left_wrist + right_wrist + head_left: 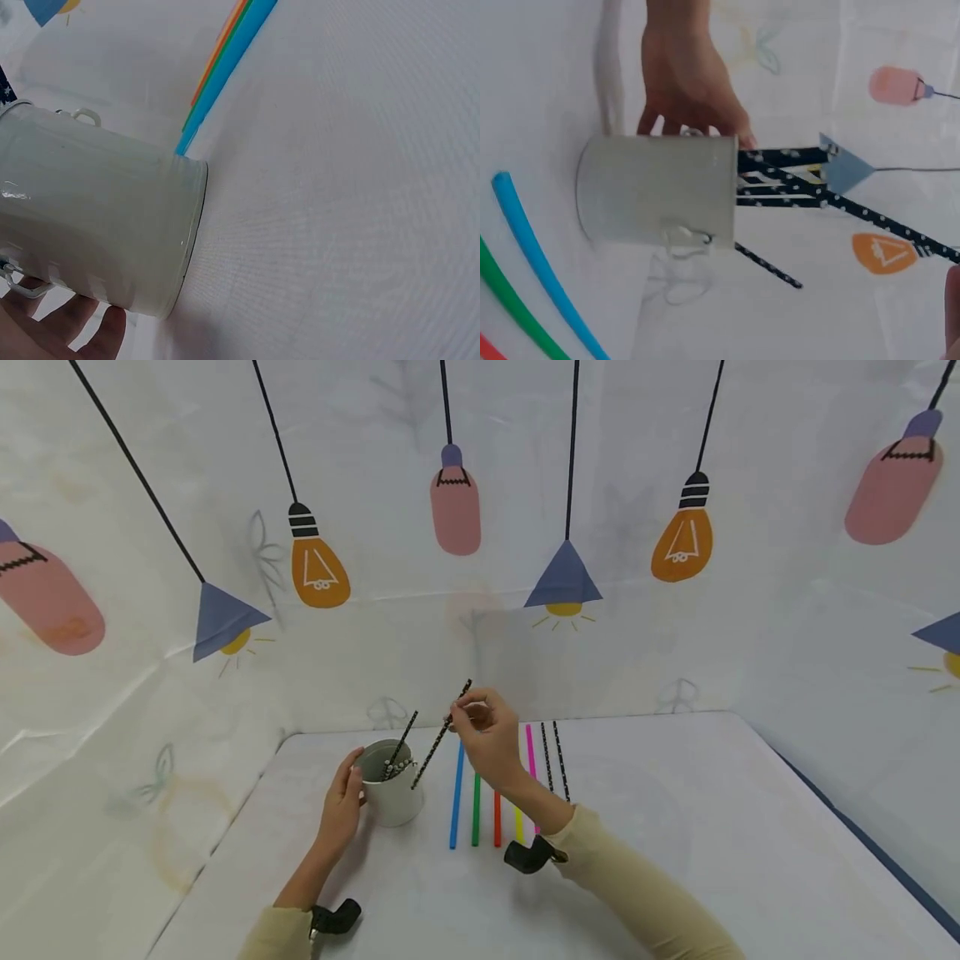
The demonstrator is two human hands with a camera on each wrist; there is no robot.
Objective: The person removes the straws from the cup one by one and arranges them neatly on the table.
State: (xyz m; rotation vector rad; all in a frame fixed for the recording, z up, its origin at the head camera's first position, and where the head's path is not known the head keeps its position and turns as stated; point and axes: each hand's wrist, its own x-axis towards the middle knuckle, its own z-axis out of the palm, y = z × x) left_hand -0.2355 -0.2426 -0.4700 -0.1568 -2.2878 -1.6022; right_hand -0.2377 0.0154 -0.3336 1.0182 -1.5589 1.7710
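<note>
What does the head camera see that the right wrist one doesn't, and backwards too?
Only the head view shows the yellow straw and pink straw.
Only the right wrist view shows the pale loop on the side of the bucket.
Both show the bucket, the left hand gripping it, the blue straw and the spotted straw that the right hand pinches.

Dressed in cream long sleeves (637, 893), plain and slightly creased; fitted at both wrists with curved black wrist pieces (527, 855), perhaps strapped on, though too small to tell.

bucket (656, 191): glossy metal; blue straw (457, 795): smooth plastic; sleeve (641, 887): matt cloth
</note>
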